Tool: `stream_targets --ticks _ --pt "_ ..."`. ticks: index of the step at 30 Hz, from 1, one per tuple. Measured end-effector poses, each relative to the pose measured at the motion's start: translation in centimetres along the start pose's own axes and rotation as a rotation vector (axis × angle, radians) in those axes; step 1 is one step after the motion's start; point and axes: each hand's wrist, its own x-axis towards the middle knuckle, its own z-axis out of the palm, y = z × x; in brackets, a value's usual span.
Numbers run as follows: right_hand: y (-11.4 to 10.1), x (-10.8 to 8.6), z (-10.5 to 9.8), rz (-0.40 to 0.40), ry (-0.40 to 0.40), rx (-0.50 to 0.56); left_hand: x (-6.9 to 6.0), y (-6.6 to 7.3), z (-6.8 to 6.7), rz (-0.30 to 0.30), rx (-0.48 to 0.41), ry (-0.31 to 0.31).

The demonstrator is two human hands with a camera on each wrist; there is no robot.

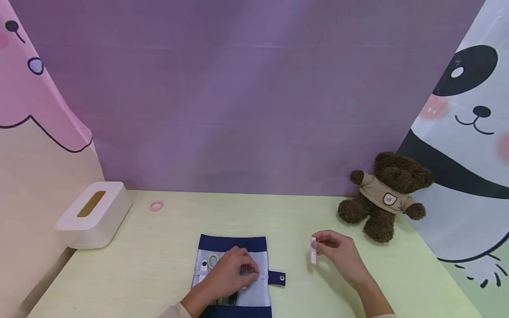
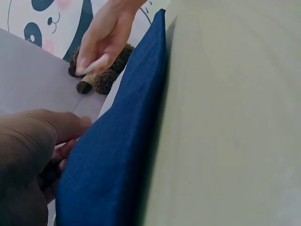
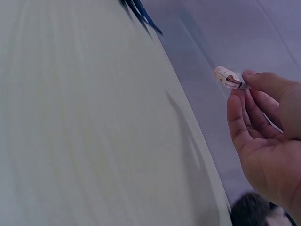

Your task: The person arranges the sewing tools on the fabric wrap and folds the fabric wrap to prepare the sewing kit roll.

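Observation:
An unfolded navy and pale grey pouch [image 1: 254, 312] lies at the front, holding green-handled scissors [image 1: 213, 260] and other small tools. Over its middle, the left hand [image 1: 234, 271] brings thumb and forefinger together at a pale band [image 1: 263, 277]; in the left wrist view the pouch's blue edge [image 2: 127, 127] partly hides this hand [image 2: 28, 150]. Right of the pouch and above the table, the right hand [image 1: 343, 256] pinches a folded pink-white measuring tape [image 1: 313, 251] between thumb and fingertips. The tape [image 3: 229, 78] and right hand [image 3: 270, 127] also show in the right wrist view.
A white tissue box [image 1: 95, 221] stands on the table's left side, with a pink ring [image 1: 156, 206] to its right. A brown teddy bear [image 1: 387, 196] in a beige shirt sits at the back right. A purple backdrop [image 1: 246, 97] rises behind the table.

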Motion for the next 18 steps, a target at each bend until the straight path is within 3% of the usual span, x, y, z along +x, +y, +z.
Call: stream_targets --ticks 9,18 --pt "-0.6 2.2 7.0 -0.027 -0.086 0.036 0.2 -0.1 0.3 -0.020 0.040 -0.013" --pt "-0.5 2.5 10.5 -0.027 -0.165 0.024 0.3 -0.3 0.8 -0.037 0.084 0.008"
